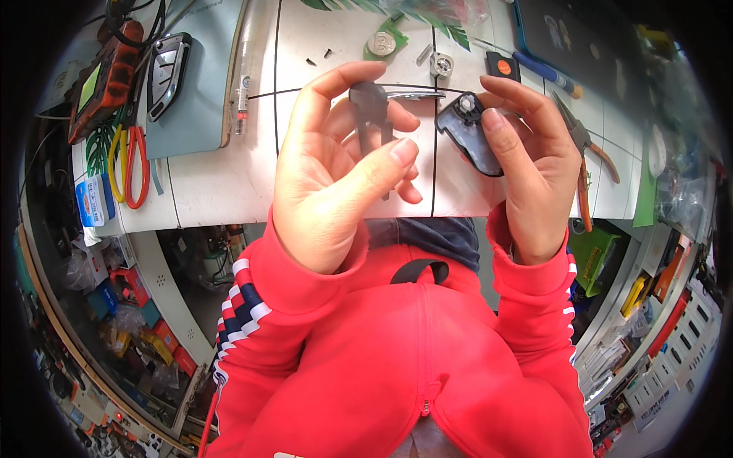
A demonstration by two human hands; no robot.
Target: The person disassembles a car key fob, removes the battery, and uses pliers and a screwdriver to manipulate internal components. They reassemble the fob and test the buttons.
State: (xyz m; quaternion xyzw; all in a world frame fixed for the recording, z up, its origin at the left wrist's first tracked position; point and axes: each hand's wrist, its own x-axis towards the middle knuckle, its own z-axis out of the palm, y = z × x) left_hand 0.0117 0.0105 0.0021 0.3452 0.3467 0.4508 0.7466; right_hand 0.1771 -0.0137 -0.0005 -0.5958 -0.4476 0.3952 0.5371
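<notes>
Above the white tiled table, my left hand is closed on a dark grey plastic frame piece, pinched between thumb and fingers. My right hand grips a black key fob shell half with its hollow inner side showing. The two parts are apart. Behind them lies a thin metal key blade, partly hidden by my left fingers. Farther back are a green circuit board with a coin cell, a small square metallic part, two tiny screws and a black fob piece with an orange mark.
At left, a black car key rests on a grey-blue pad, near red- and yellow-handled scissors and an orange handheld device. A clear tube lies alongside. At right are a blue screwdriver, pliers and a dark panel.
</notes>
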